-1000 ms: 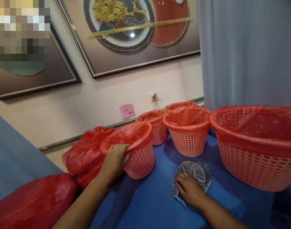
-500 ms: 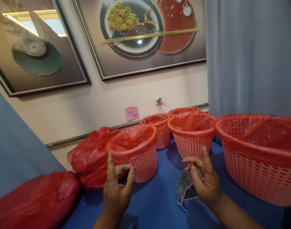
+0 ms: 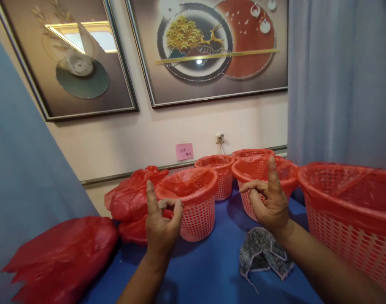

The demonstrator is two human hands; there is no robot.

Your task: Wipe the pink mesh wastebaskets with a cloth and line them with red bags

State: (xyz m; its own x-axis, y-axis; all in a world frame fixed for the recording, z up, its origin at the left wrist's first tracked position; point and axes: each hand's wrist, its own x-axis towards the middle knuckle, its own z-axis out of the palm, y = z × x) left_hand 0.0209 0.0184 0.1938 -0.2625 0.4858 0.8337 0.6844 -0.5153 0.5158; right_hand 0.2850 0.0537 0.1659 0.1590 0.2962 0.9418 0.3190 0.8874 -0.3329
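Observation:
My left hand (image 3: 163,226) is raised in front of a red-lined pink basket (image 3: 197,219), its index finger pointing up and the other fingers bent towards the thumb. It holds nothing. At the right, my right hand (image 3: 268,198) makes a similar shape, index finger up and thumb apart, also with nothing in it. Behind it stands another lined basket (image 3: 248,207). Below my right wrist, a grey speckled knitted piece (image 3: 259,242), cap-like with a pale edging and a loose cord, lies on the blue table (image 3: 208,274).
A large lined basket (image 3: 347,228) stands at the right, and smaller baskets (image 3: 223,183) are near the wall. Red plastic bags (image 3: 72,253) lie at the left. A pink note (image 3: 184,152) is on the wall. Curtains (image 3: 338,84) hang at both sides.
Both hands have risen, the right one clear of the knitted piece, which now shows more fully. The camera view has shifted, so the scene sits further right.

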